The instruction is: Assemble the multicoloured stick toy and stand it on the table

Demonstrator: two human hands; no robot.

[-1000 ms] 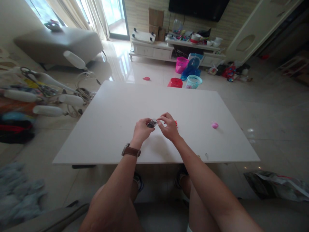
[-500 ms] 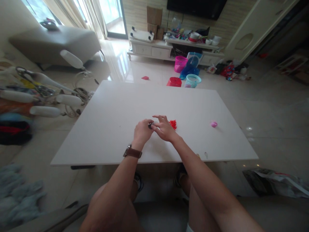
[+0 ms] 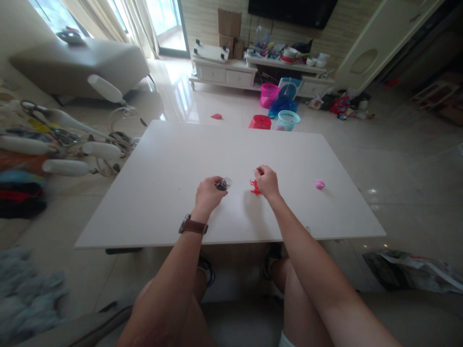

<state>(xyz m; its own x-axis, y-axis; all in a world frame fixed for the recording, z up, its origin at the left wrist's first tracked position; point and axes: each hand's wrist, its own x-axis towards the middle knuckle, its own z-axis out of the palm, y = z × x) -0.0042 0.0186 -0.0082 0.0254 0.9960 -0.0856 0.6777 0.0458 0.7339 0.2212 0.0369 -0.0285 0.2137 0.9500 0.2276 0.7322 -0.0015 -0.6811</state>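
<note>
My left hand is wrapped round a small clear container with dark contents, its clear round end tilted to the right above the white table. Fingers pinched, my right hand hovers over a little heap of thin red pieces. Whatever sits between those fingertips is too small to make out. The heap is partly hidden by the right hand. Farther right on the tabletop lies a small pink object.
A small clear item lies by the table's front edge, beside my right forearm. Past the far edge stand a red bin, a light-blue basket and a pink basket. A white lamp with several arms is at the left.
My right hand has moved away from the container, rightward to the red heap, and its fingers have closed. My left hand has shifted slightly left, still holding the container, now more exposed.
</note>
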